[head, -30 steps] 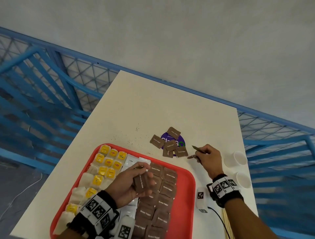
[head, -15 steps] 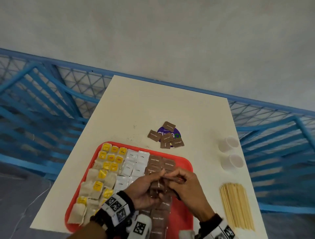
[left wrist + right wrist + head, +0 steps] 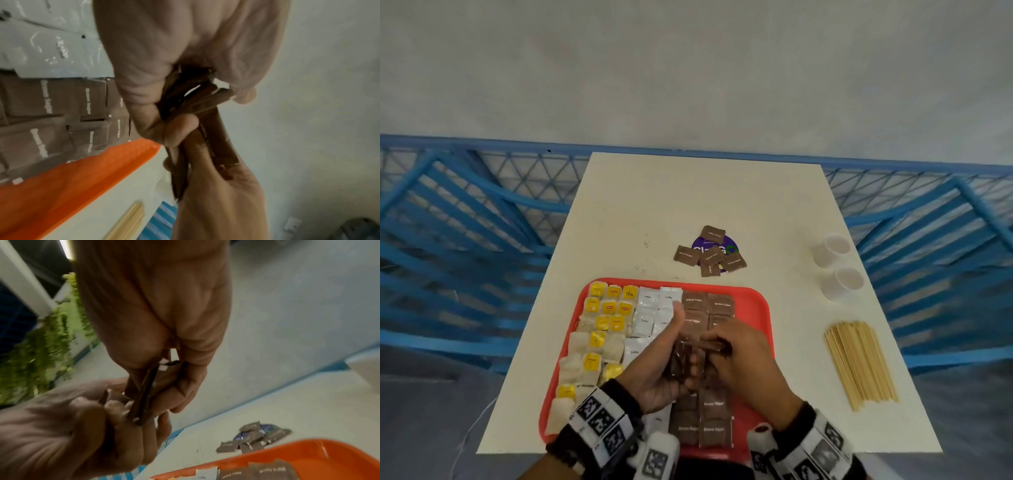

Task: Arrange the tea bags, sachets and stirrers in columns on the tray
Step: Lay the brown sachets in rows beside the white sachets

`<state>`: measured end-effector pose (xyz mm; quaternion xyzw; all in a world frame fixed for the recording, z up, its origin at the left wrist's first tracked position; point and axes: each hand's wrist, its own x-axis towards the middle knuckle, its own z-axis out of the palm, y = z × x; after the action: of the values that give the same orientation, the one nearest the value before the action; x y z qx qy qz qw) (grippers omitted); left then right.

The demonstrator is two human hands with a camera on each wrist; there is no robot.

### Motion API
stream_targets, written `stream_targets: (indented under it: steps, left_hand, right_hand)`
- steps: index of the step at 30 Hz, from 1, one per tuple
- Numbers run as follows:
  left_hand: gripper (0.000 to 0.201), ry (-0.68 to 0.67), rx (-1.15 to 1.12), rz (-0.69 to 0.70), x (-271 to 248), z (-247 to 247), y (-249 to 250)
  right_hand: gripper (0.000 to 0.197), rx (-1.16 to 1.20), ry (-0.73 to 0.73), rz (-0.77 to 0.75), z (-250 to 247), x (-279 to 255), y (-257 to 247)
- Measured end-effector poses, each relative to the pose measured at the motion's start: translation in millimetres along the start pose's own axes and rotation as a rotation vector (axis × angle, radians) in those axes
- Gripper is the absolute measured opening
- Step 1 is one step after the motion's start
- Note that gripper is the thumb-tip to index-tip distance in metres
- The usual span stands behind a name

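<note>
- One white table [image 3: 722, 205] stood by a blue railing [image 3: 482, 212], and it held all the other things.
- On its near side lay a red tray [image 3: 756, 305]. Yellow-tagged tea bags [image 3: 599, 339] filled the tray's left part, white sachets [image 3: 647, 308] the middle, and brown sugar sachets [image 3: 714, 416] the right.
- Wooden stirrers [image 3: 859, 363] lay in a bundle on the table, right of the tray.
- Two white cups [image 3: 832, 250] sat on the table, past the stirrers.
- The left hand [image 3: 657, 370] and right hand [image 3: 750, 359] met over the tray. Both pinched a small bunch of brown sachets [image 3: 205, 105] tightly, fingers curled round it.
- Five loose brown sachets [image 3: 710, 255] lay on a purple sticker [image 3: 700, 245], beyond the tray.
</note>
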<state>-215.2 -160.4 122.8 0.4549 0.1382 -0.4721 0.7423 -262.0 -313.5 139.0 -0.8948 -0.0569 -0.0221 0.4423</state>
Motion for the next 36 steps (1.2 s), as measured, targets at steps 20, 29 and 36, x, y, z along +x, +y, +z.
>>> stream_targets:
  steps: [20,29,36]
  left_hand:
    - [0.038,-0.059,-0.046,0.098,2,-17,-11]
    - [0.015,0.118,0.039,0.36,7,-25,-14]
    - [0.039,-0.017,-0.324,0.208,1,-13,-18]
  right_hand:
    - [0.024,0.392,0.238,0.387,20,8,12]
    - [0.016,0.432,0.119,0.475,4,-3,12]
    - [0.015,0.615,-0.033,0.502,1,0,10]
